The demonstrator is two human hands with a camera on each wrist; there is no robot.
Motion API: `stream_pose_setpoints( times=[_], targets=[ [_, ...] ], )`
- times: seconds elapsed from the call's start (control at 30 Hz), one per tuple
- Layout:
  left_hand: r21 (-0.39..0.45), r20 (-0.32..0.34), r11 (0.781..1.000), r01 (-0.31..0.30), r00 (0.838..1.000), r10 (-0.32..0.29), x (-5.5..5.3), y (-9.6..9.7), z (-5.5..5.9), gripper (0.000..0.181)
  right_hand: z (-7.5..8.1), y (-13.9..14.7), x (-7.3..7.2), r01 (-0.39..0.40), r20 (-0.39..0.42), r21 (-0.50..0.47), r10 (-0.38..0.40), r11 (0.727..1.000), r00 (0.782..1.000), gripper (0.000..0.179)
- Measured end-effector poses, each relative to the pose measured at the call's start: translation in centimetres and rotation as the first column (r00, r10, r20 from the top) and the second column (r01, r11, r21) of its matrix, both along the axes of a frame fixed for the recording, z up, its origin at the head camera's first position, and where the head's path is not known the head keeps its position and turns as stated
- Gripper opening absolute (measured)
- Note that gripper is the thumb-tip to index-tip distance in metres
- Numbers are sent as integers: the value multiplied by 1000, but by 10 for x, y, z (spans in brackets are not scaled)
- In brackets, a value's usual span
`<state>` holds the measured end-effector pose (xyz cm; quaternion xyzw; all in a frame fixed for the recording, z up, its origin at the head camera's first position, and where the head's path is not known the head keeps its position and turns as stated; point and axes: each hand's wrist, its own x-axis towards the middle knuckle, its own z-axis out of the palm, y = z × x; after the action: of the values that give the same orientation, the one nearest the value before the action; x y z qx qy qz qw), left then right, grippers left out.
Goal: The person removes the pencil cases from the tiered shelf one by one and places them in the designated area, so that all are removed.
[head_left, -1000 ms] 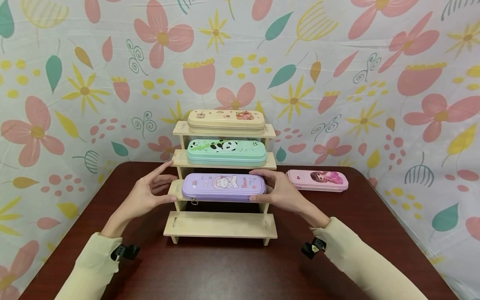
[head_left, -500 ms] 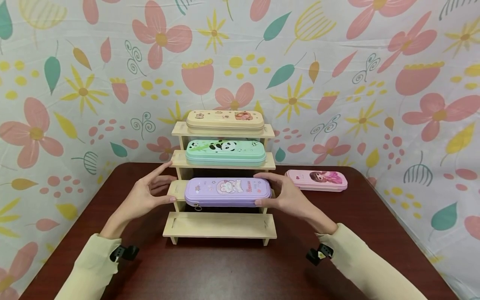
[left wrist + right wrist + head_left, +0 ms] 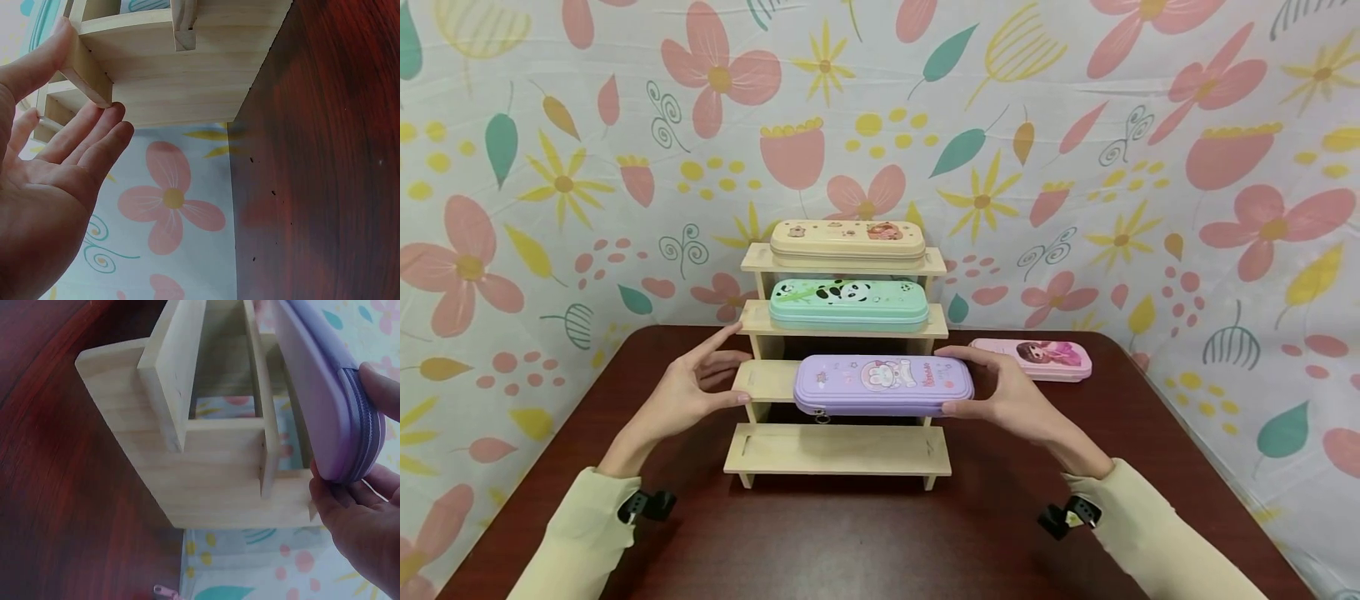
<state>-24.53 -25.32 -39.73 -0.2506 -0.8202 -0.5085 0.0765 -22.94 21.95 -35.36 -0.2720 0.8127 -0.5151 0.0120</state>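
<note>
My right hand (image 3: 1018, 400) holds a lilac pencil case (image 3: 880, 385) by its right end, thumb at the front and fingers behind. The case has a bunny print and a dangling zip pull. It overlaps the third tier of a wooden stepped display stand (image 3: 837, 450) and juts past that tier's right end. In the right wrist view, the case's zipped end (image 3: 359, 434) sits between thumb and fingers, its flat underside facing the stand. My left hand (image 3: 681, 383) pinches the stand's left side, thumb at the third tier's edge; in the left wrist view, fingertips touch the plank end (image 3: 90, 72).
A cream pencil case (image 3: 847, 243) lies on the top tier and a mint panda pencil case (image 3: 848, 304) on the second. To the right, a pink pencil case (image 3: 1052, 372) with a doll print lies on the dark wooden table (image 3: 865, 542). A flower-patterned cloth (image 3: 880, 108) hangs behind.
My right hand has drawn the lilac pencil case to the right and a little toward me, from squarely over the third tier to past its right end. My left hand has stayed on the stand.
</note>
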Motion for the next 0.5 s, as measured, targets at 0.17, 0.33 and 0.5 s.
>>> stream_pose_setpoints(
  times=[0.17,0.33,0.5],
  targets=[
    [5,7,1000,2,1000,-2,0,0,0,101,1,14,4,14,-9,18,-14,1000,1000,63],
    [10,9,1000,4,1000,-4,0,0,-1,101,-1,30,6,22,5,7,-22,1000,1000,65],
    [14,14,1000,5,1000,-6,0,0,0,101,-1,46,10,11,43,-30,-10,999,999,68]
  ],
)
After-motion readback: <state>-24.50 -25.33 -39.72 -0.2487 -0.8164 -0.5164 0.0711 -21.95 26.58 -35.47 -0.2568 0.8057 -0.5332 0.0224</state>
